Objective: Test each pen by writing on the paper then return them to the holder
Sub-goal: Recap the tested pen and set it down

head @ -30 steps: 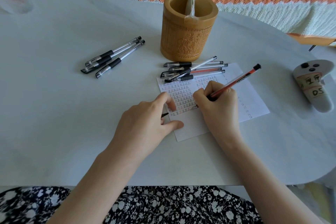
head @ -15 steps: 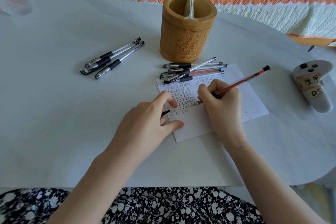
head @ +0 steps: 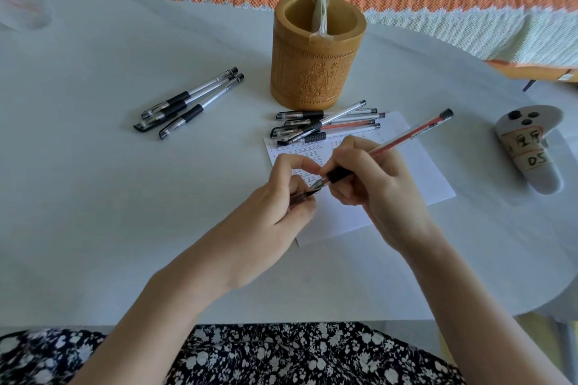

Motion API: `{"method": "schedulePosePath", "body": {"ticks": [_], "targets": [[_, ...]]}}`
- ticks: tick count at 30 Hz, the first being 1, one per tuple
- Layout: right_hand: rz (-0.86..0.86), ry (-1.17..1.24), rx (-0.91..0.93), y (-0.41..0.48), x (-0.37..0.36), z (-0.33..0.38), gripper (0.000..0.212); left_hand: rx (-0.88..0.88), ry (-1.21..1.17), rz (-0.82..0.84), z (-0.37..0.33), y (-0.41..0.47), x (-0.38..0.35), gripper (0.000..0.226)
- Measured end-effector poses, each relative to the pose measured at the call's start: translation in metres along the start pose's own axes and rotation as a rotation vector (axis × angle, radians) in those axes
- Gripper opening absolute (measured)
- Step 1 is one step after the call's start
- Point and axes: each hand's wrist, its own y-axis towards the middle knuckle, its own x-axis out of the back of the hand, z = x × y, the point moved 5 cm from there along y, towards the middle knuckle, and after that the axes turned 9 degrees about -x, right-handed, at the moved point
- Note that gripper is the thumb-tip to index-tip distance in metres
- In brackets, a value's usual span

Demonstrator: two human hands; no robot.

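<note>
While the right hand (head: 375, 187) grips the red pen (head: 413, 134) above the paper (head: 416, 178), the left hand (head: 275, 206) pinches its cap (head: 301, 197).

Rows of the handwritten character 正 are seen on the paper (head: 431, 178), mostly in black with a few in red; the small row numbers at its left edge cannot be made out. The characters 孔子 are carved on the holder (head: 316, 72) beside a figure. "DS" is written on a tape label (head: 536, 161) on the controller (head: 545, 183), and the label above it cannot be read.
</note>
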Motion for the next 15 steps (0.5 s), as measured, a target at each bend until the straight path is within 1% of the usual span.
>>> {"method": "schedulePosePath", "body": {"ticks": [5, 9, 12, 14, 15], "targets": [[0.062, -0.128, 0.005, -0.004, -0.006, 0.000, 0.024, -0.015, -0.019, -0.013, -0.001, 0.002, -0.002, 0.023], [0.097, -0.119, 0.003, -0.003, -0.004, -0.001, 0.013, -0.064, 0.027, -0.101, -0.001, 0.004, 0.004, 0.029], [0.099, -0.043, -0.005, -0.001, 0.001, 0.000, 0.021, -0.114, 0.088, -0.215, -0.004, 0.005, 0.013, 0.023], [0.100, -0.017, -0.002, 0.000, 0.004, 0.002, 0.030, -0.107, 0.100, -0.287, -0.006, 0.004, 0.020, 0.015], [0.099, -0.008, 0.000, 0.001, 0.005, 0.002, 0.031, -0.103, 0.096, -0.313, -0.006, 0.003, 0.022, 0.012]]}}
